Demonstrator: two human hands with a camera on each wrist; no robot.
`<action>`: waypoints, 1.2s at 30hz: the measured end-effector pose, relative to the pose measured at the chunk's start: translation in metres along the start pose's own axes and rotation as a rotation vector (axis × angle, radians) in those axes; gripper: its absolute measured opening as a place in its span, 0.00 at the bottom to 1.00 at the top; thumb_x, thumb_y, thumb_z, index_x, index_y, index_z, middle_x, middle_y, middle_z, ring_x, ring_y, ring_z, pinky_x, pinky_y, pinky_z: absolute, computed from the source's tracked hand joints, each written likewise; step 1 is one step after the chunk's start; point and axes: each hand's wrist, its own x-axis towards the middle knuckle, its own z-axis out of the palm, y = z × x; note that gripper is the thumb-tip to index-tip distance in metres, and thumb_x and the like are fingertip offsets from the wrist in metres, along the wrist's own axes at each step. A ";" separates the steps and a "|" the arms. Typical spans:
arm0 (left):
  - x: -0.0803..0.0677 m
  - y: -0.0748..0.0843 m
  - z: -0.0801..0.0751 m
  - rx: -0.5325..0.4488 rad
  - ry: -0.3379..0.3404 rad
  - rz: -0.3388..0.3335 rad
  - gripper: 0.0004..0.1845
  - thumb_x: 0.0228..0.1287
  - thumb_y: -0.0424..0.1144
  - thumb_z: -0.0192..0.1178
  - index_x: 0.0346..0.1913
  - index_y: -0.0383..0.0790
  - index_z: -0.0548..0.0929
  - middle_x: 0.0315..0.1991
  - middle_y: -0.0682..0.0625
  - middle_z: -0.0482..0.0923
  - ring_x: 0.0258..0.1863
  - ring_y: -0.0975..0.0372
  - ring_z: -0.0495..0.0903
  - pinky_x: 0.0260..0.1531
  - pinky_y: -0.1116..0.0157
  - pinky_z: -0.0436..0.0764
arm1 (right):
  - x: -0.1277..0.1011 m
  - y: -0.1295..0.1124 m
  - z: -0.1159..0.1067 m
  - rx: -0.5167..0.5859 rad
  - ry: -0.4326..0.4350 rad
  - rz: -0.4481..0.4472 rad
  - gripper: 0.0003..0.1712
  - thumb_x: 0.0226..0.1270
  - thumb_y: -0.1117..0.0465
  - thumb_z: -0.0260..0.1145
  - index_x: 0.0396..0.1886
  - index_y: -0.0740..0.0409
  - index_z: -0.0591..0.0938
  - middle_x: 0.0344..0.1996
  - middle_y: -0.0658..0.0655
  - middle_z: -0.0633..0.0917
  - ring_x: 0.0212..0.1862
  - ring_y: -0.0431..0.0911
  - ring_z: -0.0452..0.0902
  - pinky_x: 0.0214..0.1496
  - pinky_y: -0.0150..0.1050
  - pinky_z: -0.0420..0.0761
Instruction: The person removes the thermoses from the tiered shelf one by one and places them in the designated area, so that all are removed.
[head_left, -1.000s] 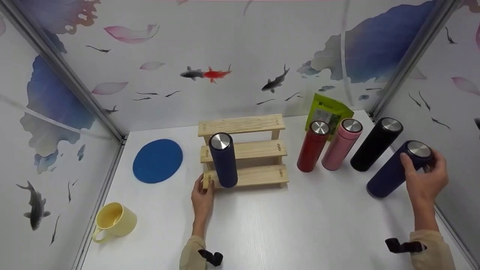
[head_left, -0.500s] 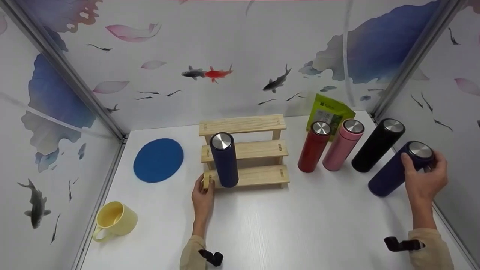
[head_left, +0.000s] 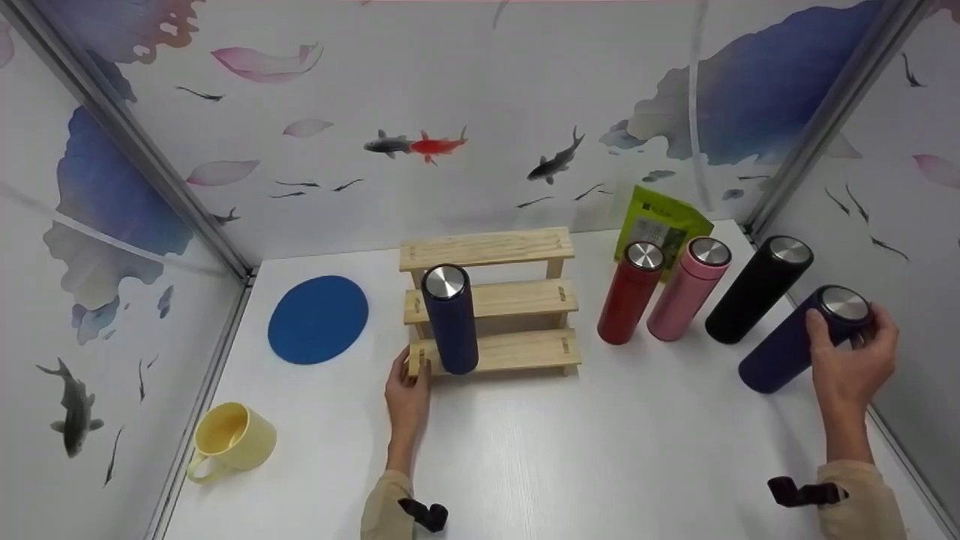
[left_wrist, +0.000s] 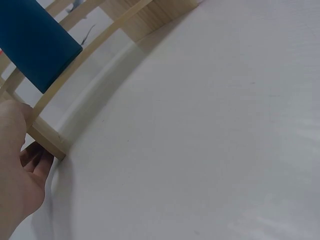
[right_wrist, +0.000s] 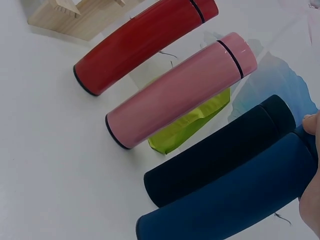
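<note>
The right hand [head_left: 851,358] curls its fingers round the steel-capped top of a dark navy cylindrical flask [head_left: 799,341], which stands at the right edge of the white tabletop [head_left: 600,450], last in a row after a black steel-capped flask [head_left: 757,300], a pink one [head_left: 686,300] and a red one [head_left: 628,294]. A green foil pouch [head_left: 660,221] leans behind the red and pink flasks. The left hand [head_left: 406,390] grips the front left post of a small three-step pale wooden rack [head_left: 517,300], fingers bent round the wood; a blue steel-capped flask [head_left: 448,319] stands on the lowest step just beside that hand. Farther left lie a round blue mat [head_left: 318,319] and a yellow ceramic mug [head_left: 229,441].
</note>
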 end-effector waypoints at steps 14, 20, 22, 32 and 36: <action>0.002 0.000 0.000 0.006 0.000 0.015 0.26 0.73 0.41 0.62 0.71 0.43 0.74 0.60 0.42 0.81 0.46 0.60 0.80 0.43 0.72 0.79 | -0.002 -0.038 0.008 0.005 0.117 -0.238 0.36 0.67 0.57 0.71 0.73 0.56 0.69 0.68 0.54 0.75 0.71 0.38 0.67 0.74 0.28 0.61; 0.000 0.001 0.000 -0.001 -0.013 -0.011 0.27 0.74 0.42 0.61 0.72 0.43 0.72 0.66 0.41 0.77 0.56 0.55 0.80 0.47 0.70 0.80 | -0.014 -0.063 0.018 0.062 0.083 -0.247 0.35 0.65 0.62 0.71 0.71 0.59 0.70 0.67 0.55 0.77 0.70 0.40 0.69 0.74 0.31 0.63; 0.000 0.002 0.000 -0.004 -0.014 -0.019 0.27 0.74 0.42 0.61 0.72 0.42 0.71 0.66 0.41 0.76 0.58 0.54 0.79 0.49 0.69 0.80 | -0.022 -0.076 0.022 0.075 0.074 -0.246 0.35 0.65 0.63 0.70 0.70 0.61 0.70 0.66 0.56 0.77 0.71 0.41 0.69 0.74 0.31 0.64; -0.016 0.041 -0.007 0.003 -0.035 0.008 0.26 0.73 0.35 0.61 0.71 0.33 0.72 0.57 0.35 0.82 0.43 0.57 0.81 0.39 0.74 0.79 | -0.055 -0.115 0.045 0.137 -0.016 -0.334 0.33 0.65 0.67 0.69 0.68 0.72 0.70 0.65 0.65 0.77 0.71 0.47 0.69 0.75 0.34 0.64; -0.018 0.044 -0.007 0.002 -0.028 0.015 0.26 0.73 0.35 0.61 0.70 0.32 0.72 0.54 0.35 0.83 0.36 0.60 0.78 0.37 0.74 0.78 | -0.066 -0.122 0.055 0.176 -0.069 -0.345 0.33 0.65 0.69 0.69 0.68 0.71 0.71 0.64 0.66 0.78 0.70 0.49 0.70 0.75 0.36 0.65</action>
